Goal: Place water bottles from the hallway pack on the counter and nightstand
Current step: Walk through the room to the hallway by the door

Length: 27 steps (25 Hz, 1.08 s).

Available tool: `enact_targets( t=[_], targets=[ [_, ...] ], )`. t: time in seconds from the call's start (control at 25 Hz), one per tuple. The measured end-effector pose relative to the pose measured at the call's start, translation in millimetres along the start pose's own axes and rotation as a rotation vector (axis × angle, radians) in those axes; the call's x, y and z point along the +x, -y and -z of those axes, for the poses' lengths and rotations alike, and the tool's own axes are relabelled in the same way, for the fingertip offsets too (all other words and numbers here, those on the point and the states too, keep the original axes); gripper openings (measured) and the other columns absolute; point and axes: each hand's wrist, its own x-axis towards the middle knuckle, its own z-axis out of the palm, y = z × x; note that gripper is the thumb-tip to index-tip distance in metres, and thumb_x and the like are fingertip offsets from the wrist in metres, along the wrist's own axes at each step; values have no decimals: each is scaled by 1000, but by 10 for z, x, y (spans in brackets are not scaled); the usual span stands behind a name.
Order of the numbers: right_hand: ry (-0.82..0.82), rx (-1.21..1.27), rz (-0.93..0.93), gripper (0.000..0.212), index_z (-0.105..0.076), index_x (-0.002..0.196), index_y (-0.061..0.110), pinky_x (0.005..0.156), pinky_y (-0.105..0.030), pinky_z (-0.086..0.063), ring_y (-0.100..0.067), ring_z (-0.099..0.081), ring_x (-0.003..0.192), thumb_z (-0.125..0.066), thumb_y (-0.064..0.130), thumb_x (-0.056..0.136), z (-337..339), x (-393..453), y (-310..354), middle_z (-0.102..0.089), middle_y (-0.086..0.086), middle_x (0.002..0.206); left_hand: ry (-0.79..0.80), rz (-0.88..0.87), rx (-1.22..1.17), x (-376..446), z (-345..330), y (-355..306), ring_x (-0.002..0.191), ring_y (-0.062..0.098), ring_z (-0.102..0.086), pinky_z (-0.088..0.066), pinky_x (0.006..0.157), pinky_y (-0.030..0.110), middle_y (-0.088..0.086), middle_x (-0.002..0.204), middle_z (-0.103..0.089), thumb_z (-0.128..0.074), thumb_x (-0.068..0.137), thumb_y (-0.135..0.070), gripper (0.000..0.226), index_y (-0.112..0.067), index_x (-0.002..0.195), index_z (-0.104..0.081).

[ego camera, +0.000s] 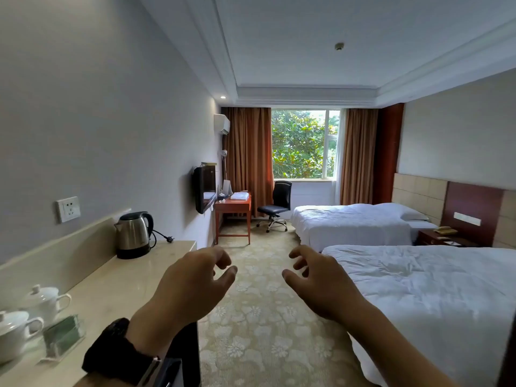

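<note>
Hotel room ahead: from my head view, the counter (pixel 117 277) at nine o'clock has only a kettle (pixel 134 235) and cups (pixel 46 300). Over at two o'clock, the nightstand (pixel 444 239) seems bare of bottles. My left hand (pixel 192 283) and right hand (pixel 321 280) hang open, fingers curled, empty. No water bottles or pack show, so I think nothing's placed yet.
</note>
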Motion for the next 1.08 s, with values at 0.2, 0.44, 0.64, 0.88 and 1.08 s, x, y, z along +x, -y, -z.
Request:
enact_targets(
  t=[0.2, 0.44, 0.64, 0.88, 1.08],
  targets=[
    [55, 51, 6, 43, -54, 123, 29, 85, -35, -56, -10, -62, 94, -59, 51, 86, -151, 553, -405, -63, 10, 105, -20, 52, -1, 463, -404, 21, 77, 4, -64, -58, 73, 33, -16, 89, -67, -61, 86, -46, 21, -30, 97, -68],
    [75, 46, 4, 45, -53, 126, 29, 83, -32, -53, -11, -61, 96, -58, 50, 87, -722, 1654, -873, -64, 8, 109, -16, 59, 19, 1419, -1193, 553, 80, 5, -62, -51, 70, 23, -17, 86, -58, -59, 89, -44, 27, -25, 106, -67],
    [62, 14, -42, 48, -53, 127, 29, 88, -35, -54, -11, -60, 98, -60, 51, 85, -1197, 3047, -1281, -62, 10, 108, 6, 58, -17, 2736, -1850, 1285, 86, 6, -60, -38, 62, 12, -10, 106, -70, -57, 91, -44, 30, -24, 111, -64],
    [29, -6, -102, 52, -51, 132, 32, 89, -34, -53, -11, -60, 100, -60, 52, 85, -1373, 4576, -1931, -64, 8, 113, 55, 37, -105, 4466, -2593, 1688, 89, 8, -63, -53, 73, 24, -9, 107, -69, -59, 89, -46, 29, -26, 110, -64],
    [35, -16, -95, 55, -49, 136, 31, 90, -31, -52, -10, -59, 103, -59, 53, 86, -1784, 5804, -2769, -65, 6, 122, 53, -10, -103, 5708, -3513, 1903, 88, 4, -61, -55, 76, 26, -14, 107, -67, -59, 88, -49, 29, -30, 109, -63]
  ],
)
